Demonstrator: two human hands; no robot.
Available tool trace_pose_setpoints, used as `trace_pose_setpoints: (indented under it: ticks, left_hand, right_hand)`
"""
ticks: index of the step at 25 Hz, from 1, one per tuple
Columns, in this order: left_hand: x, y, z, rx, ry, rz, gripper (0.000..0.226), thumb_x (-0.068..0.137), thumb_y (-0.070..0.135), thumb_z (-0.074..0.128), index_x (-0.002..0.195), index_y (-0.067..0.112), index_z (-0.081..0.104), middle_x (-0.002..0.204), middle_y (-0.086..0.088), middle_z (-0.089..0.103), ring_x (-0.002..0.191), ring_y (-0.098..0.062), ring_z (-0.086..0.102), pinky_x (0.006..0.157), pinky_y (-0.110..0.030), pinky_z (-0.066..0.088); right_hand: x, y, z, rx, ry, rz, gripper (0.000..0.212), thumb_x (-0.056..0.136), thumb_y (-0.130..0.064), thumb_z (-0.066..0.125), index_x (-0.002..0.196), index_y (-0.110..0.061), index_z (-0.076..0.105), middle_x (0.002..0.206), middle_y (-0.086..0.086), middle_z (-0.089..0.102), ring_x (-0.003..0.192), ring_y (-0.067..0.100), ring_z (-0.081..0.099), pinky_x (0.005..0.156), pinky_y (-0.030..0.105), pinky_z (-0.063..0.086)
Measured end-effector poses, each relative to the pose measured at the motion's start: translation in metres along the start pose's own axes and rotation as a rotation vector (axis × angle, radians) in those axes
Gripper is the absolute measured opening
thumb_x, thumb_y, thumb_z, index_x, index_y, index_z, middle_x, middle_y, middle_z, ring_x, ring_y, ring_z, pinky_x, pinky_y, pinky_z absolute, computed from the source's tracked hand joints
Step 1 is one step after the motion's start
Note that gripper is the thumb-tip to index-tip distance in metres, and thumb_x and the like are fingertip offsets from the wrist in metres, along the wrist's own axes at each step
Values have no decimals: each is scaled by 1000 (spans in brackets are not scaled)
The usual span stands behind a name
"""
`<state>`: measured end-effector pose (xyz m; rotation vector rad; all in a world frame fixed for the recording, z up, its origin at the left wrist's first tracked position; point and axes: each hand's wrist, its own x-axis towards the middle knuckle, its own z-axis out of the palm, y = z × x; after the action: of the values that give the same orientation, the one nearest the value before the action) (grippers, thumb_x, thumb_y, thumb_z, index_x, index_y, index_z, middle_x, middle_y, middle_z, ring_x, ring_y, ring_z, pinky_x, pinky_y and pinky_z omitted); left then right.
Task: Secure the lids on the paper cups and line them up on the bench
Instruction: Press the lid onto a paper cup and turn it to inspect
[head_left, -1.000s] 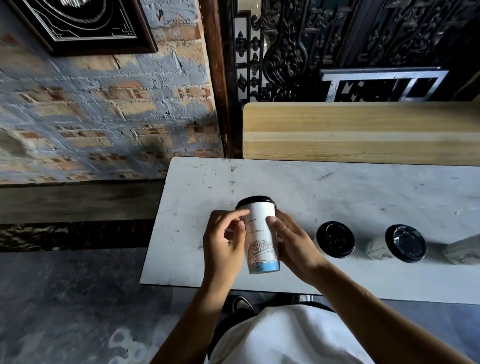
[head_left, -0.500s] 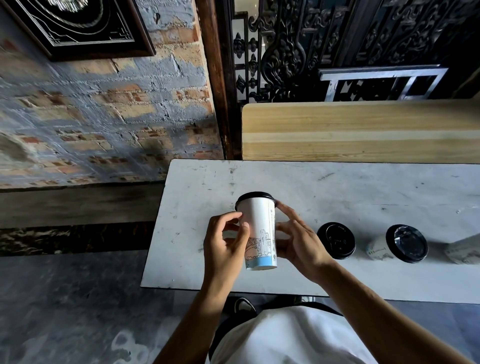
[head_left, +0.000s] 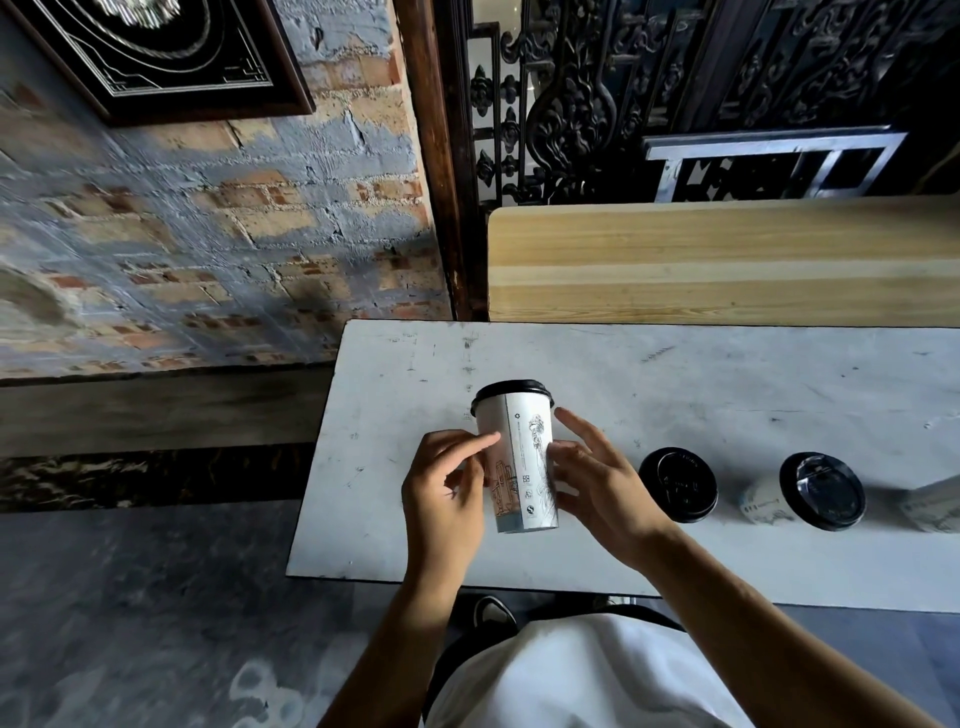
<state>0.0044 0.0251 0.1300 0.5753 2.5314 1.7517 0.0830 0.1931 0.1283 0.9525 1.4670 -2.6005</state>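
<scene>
Both my hands are on the tall paper cup (head_left: 519, 462) right now, over the near left part of the white table (head_left: 675, 374). My left hand (head_left: 441, 499) has its fingertips (head_left: 488, 440) pressed to the cup's left side, partly curled, the grip light and not wrapped round. My right hand (head_left: 597, 483) cradles the right side low down, fingers spread, the forefinger lifted clear of the wall near the top. So the grip is a loose two-sided pinch, closed on the cup and nothing else.

The cup stands upright with its black lid (head_left: 511, 388) seated on the rim. Its printed seam and small logos face me. Whether its base rests on the table or hangs just above it, I can't quite tell from this angle.

To my right, another lidded cup (head_left: 678, 483) shows mostly its black top, just beside my right wrist. Further right a third cup (head_left: 769, 501) leans over, its black lid (head_left: 823, 491) turned toward me. At the frame's edge a sliver of one more cup (head_left: 935, 504) pokes in. Beyond the table runs a pale wooden bench back (head_left: 727, 260).
</scene>
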Motion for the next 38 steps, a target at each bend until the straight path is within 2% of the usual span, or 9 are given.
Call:
trace_pose_setpoints:
  ticks: [6,11,14,18,23,28,30,33,38]
  left_hand:
    - [-4,5,5,-57,39,-95,32,93,-12,59,105,10,79,101,-7,71,92,-7,68,75,-14,55]
    - [-6,10,6,-157,56,-213,11,94,6,70,104,6,74,105,-7,73,90,3,69,77,-13,55]
    - [-7,12,8,-166,40,-259,15,90,14,76,103,9,73,103,-4,74,87,6,70,73,-9,54]
    - [-6,9,8,-139,5,-152,10,91,8,75,100,9,76,100,-6,74,87,-6,73,75,-15,56]
    - [-4,4,8,-85,-23,-66,20,90,-8,69,94,9,80,97,-4,72,91,-12,71,79,-17,54]
    - [-5,-3,10,-81,-52,-32,33,88,-13,63,94,14,82,99,-1,68,94,-16,70,76,-30,60]
    - [-7,-1,10,-102,-33,-57,32,89,-11,62,95,14,81,100,-2,70,94,-17,71,77,-26,59]
    - [-9,8,10,-160,-22,-94,24,89,-4,61,93,12,78,100,-5,70,93,-15,71,77,-14,53]
    - [-12,16,9,-267,-57,-162,13,91,-5,69,94,7,72,103,-14,66,88,-10,69,73,-13,54]
  right_hand:
    - [-1,-4,3,-4,-38,12,57,85,-22,67,141,-23,57,101,10,73,85,22,70,77,38,56]
    - [-2,-6,-1,53,-37,42,45,100,-8,49,135,-33,58,92,7,71,79,22,68,66,33,56]
    - [-2,-6,-3,60,-48,26,48,100,-4,48,136,-35,56,94,12,69,81,26,65,71,36,55]
    - [-2,-2,-7,66,-27,11,52,99,-3,53,142,-31,48,92,10,73,83,29,65,77,43,55]
    - [-1,2,-7,87,21,30,71,78,-13,68,145,-21,47,105,18,65,93,32,66,80,45,56]
    - [2,1,-9,100,-21,24,62,82,-16,69,143,-17,56,117,21,66,100,32,68,87,43,54]
    - [3,0,-11,127,-26,43,51,87,-16,62,138,-17,61,115,16,69,101,30,66,86,41,52]
    - [3,0,-11,171,-5,37,44,94,-3,51,134,-15,64,110,12,65,94,28,63,79,39,54]
    - [2,0,-10,168,5,-21,43,96,5,53,131,-17,64,102,13,62,89,27,65,72,38,57]
